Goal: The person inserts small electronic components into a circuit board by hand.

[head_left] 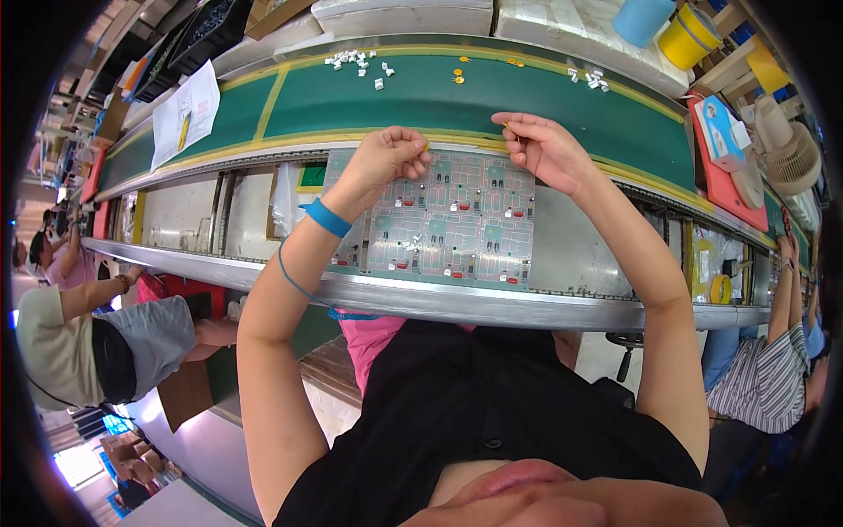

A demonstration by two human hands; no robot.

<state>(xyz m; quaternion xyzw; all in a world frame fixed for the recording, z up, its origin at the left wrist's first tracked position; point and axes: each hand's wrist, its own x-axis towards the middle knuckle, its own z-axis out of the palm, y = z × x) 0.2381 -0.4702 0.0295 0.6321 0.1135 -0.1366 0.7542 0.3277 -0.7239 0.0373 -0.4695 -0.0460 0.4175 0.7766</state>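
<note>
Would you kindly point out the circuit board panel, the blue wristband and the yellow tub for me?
circuit board panel (457, 230), head view, middle of the panel.
blue wristband (326, 217), head view, band on the left wrist.
yellow tub (687, 37), head view, side wall.

Whatever the right hand (540, 145) pinches is too small to tell; the circuit panel's (457, 224) parts blur.

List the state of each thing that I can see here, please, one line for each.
Left hand: fingers pinched, resting on the board's top edge.
Right hand: pinching a small thin part, above the board.
Circuit board panel: flat on the rails, partly populated.
White connectors: loose on the green belt.
</note>
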